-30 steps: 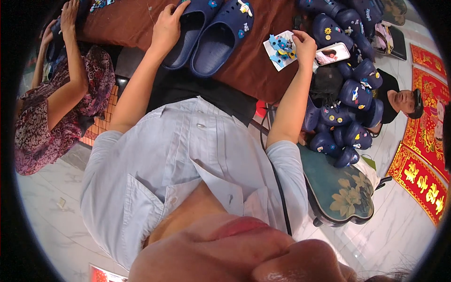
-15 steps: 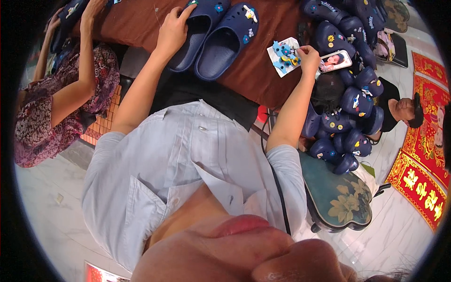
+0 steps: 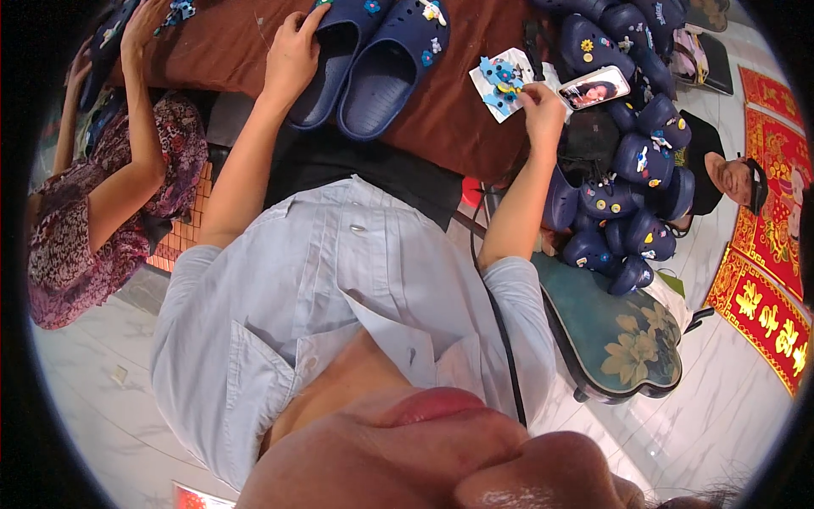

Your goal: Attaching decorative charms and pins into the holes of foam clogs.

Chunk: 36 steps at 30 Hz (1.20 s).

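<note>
A pair of navy-blue foam clogs (image 3: 373,97) lies on the reddish-brown cloth (image 3: 458,127), heels toward the person; their long axes run away from the lap, toes leaning slightly right. The left hand (image 3: 292,58) is at the outer side of the left clog, touching its edge, fingers stretched toward the toe, where a small green charm sits at the picture's upper edge; whether it grips or merely steadies, I cannot tell.

To the right — well apart from the clogs — a loose heap of blue and yellow flower-like charms (image 3: 500,76) lies on a white square sheet (image 3: 479,81); the right hand (image 3: 543,113) is much the nearer, bent fingertips at the heap's right edge; whether a charm is pinched there, I cannot tell. A white-edged phone (image 3: 595,88) lies just beyond that hand, to its right.
</note>
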Each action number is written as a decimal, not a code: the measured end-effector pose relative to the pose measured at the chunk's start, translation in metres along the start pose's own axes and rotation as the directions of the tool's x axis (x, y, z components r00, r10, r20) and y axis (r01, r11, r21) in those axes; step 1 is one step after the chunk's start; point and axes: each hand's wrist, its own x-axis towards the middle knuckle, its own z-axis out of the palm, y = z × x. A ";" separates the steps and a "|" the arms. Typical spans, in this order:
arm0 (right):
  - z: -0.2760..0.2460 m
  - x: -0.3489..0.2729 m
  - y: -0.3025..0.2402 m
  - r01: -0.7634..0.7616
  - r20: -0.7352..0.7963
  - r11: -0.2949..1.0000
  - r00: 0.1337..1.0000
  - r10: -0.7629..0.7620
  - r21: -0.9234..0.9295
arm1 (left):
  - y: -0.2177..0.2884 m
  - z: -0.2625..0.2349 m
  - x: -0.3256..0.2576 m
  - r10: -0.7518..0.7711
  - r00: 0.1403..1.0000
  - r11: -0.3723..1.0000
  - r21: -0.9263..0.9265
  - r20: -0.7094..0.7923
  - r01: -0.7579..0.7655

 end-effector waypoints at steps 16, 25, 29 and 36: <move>0.024 -0.015 -0.019 -0.062 -0.316 0.965 0.938 0.143 0.254 | -0.002 0.001 -0.001 -0.009 1.000 1.000 -0.018 -0.023 0.008; 0.055 0.049 -0.120 0.180 -0.061 0.765 0.981 -0.182 0.619 | -0.001 0.000 -0.003 -0.054 0.998 0.998 -0.020 -0.034 0.053; 0.088 0.086 -0.149 0.204 0.017 0.769 0.963 -0.269 0.606 | 0.003 0.005 0.000 -0.049 0.998 0.998 -0.029 -0.046 0.048; 0.110 0.098 -0.176 0.228 0.124 0.827 0.934 -0.334 0.514 | 0.010 -0.002 -0.005 -0.275 0.961 0.956 -0.112 -0.034 0.270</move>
